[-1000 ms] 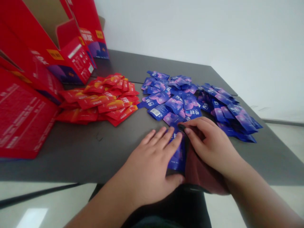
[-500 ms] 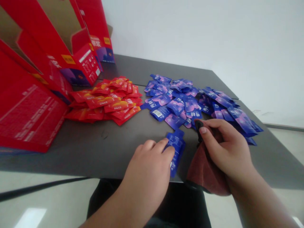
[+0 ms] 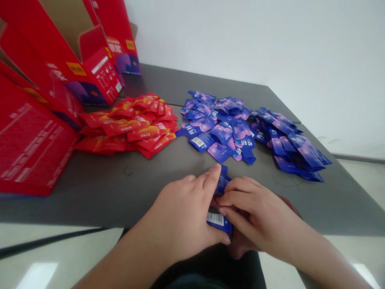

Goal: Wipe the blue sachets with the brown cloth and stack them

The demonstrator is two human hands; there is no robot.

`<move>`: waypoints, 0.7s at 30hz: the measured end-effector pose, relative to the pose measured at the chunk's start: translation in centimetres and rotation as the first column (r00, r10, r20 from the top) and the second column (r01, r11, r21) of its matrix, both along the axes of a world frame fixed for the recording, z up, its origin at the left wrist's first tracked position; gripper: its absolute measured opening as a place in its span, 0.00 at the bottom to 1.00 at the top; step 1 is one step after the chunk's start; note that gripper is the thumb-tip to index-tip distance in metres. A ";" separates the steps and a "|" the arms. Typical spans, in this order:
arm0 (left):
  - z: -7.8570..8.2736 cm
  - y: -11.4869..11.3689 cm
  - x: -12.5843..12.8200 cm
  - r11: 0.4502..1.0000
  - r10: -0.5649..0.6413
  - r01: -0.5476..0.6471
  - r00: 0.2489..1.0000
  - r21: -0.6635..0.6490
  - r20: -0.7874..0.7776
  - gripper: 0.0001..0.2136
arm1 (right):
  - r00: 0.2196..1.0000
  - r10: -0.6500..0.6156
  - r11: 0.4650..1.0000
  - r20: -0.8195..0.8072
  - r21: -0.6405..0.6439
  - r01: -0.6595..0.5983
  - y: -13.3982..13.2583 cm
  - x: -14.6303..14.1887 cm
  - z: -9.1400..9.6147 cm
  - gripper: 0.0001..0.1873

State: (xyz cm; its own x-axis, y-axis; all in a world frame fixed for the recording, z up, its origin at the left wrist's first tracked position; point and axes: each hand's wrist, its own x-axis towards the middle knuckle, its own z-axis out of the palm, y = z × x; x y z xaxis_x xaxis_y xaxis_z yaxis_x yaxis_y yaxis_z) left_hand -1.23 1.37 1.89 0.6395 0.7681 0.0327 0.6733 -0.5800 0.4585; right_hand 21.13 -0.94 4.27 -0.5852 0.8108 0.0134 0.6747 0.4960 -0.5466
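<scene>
At the table's front edge my left hand (image 3: 186, 216) grips a blue pouch (image 3: 219, 224), whose barcode end shows below the fingers. My right hand (image 3: 252, 212) is closed on a brownish-red cloth (image 3: 240, 245) and presses part of it against the pouch. Both hands hide the pouch's middle and much of the cloth. Just beyond them lies a loose pile of blue and purple pouches (image 3: 222, 132). A second, denser stack of blue pouches (image 3: 291, 144) is to the right.
Left of centre, red and orange pouches (image 3: 132, 128) are heaped on the grey table (image 3: 144, 180). Several tall red cardboard boxes (image 3: 33, 136) with cut-out fronts stand along the left side. A white wall (image 3: 240, 40) rises behind the table.
My right hand has moved left with the cloth, from beside the blue pouch onto it. My left hand has shifted its hold, with the thumb now by the pouch's lower end.
</scene>
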 end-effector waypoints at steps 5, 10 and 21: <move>-0.1 -0.4 0.2 0.999 0.023 -0.022 1.000 0.030 -0.016 0.61 | 0.974 -0.204 0.978 0.103 0.066 0.197 1.6 -0.1 -0.9 0.08; -0.5 -1.2 0.3 0.995 0.052 -0.048 0.998 0.093 -0.034 0.60 | 0.943 -0.309 0.937 0.121 0.210 0.280 2.9 -0.1 -1.3 0.09; -0.6 -1.5 0.7 0.989 0.107 -0.096 0.990 0.114 -0.093 0.45 | 0.952 -0.286 0.950 -0.110 0.101 0.297 0.2 0.6 0.0 0.07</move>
